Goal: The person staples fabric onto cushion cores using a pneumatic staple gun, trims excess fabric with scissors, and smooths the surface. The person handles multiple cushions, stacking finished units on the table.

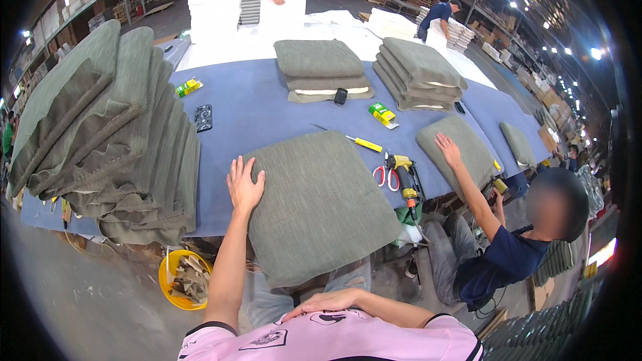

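The left hand point(243, 186) lies flat, fingers spread wide, steadying the green cushion point(321, 207) overhanging the tabletop's point(267, 110) near edge, while the right hand point(328, 302) rests open against the chest.

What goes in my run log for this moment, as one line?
left hand: flat on grey-green cushion | right hand: against pink shirt | blue table

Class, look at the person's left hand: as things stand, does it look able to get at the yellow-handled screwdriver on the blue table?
Probably yes, with a stretch. The left hand lies flat on the near green cushion; the yellow-handled screwdriver lies just beyond that cushion's far edge on the blue table, with nothing standing between them.
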### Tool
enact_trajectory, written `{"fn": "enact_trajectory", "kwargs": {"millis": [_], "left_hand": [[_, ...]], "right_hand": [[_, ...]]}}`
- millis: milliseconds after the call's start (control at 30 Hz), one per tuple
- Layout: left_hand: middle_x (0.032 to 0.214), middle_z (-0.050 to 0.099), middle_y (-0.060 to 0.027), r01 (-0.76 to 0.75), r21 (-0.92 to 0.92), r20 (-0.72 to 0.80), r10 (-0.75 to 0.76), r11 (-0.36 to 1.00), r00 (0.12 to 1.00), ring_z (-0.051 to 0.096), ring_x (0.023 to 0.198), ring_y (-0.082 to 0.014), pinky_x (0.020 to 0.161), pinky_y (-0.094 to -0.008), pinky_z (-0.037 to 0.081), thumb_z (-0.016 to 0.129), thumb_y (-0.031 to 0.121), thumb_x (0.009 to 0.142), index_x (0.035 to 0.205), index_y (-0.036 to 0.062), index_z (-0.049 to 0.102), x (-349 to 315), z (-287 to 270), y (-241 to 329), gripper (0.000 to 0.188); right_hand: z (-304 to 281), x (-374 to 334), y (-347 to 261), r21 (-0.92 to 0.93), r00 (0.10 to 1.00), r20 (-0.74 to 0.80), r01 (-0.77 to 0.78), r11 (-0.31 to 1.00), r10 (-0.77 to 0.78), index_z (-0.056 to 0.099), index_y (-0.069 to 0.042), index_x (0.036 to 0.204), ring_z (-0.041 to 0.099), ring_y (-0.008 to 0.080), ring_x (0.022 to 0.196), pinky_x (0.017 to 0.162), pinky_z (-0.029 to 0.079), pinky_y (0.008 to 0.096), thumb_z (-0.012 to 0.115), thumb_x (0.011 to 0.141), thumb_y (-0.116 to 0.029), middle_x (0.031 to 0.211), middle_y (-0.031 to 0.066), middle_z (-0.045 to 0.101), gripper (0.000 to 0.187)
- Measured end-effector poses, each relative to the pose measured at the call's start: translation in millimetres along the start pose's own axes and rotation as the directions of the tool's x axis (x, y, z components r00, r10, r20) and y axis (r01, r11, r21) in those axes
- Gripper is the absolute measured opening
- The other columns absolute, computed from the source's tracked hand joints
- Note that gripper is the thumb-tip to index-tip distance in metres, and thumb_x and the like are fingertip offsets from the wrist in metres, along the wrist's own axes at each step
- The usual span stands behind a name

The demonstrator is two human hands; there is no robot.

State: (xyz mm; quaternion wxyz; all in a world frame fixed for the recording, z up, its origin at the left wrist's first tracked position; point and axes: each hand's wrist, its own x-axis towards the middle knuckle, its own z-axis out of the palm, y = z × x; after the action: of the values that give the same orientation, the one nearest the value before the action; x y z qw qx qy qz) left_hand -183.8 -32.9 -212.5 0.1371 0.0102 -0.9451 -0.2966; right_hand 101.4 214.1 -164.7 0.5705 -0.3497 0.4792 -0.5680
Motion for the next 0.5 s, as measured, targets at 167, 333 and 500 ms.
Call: {"fn": "enact_trajectory", "kwargs": {"millis": [167, 333, 500], "left_hand": [[0.183, 0.035, -0.0136, 0.009, -0.005, 0.016, -0.009, 1.0, 1.0, 0.024, 0.171, -0.0329, 0.137, -0.0606, 0.02, 0.066, 0.045, 0.105, 0.163, 0.0223, 0.058, -1.1, -1.9, 0.0, 0.063], [0.183, 0.035, -0.014, 0.016, -0.019, 0.025, -0.015, 1.0, 1.0, 0.024, 0.172, -0.0332, 0.138, -0.0608, 0.019, 0.066, 0.045, 0.105, 0.163, 0.0226, 0.057, -1.9, -3.4, 1.9, 0.063], [0.181, 0.038, -0.0143, -0.005, -0.01, -0.015, 0.004, 1.0, 1.0, 0.027, 0.17, -0.0339, 0.136, -0.0606, 0.024, 0.068, 0.045, 0.105, 0.161, 0.0235, 0.06, -1.5, -1.5, 2.0, 0.06]], "right_hand": [[-1.1, 0.5, 11.0, 0.018, 0.995, -0.029, -0.096, 0.995, 0.096, 0.052, -0.006, 0.168, 0.05, 0.0315, 0.157, 0.131, 0.034, 0.0408, 0.03, 0.12, -0.063, 0.173, 0.0125, 0.053, 0.078], [-3.2, 1.4, 11.2, 0.033, 0.981, -0.049, -0.186, 0.982, 0.188, 0.054, -0.004, 0.167, 0.052, 0.0298, 0.155, 0.13, 0.035, 0.0395, 0.029, 0.121, -0.062, 0.17, 0.0135, 0.056, 0.078], [-4.3, 2.0, 33.0, 0.004, 0.981, -0.077, -0.176, 0.984, 0.176, 0.054, -0.004, 0.167, 0.053, 0.033, 0.154, 0.129, 0.036, 0.0406, 0.031, 0.121, -0.062, 0.168, 0.0179, 0.057, 0.078]]}}
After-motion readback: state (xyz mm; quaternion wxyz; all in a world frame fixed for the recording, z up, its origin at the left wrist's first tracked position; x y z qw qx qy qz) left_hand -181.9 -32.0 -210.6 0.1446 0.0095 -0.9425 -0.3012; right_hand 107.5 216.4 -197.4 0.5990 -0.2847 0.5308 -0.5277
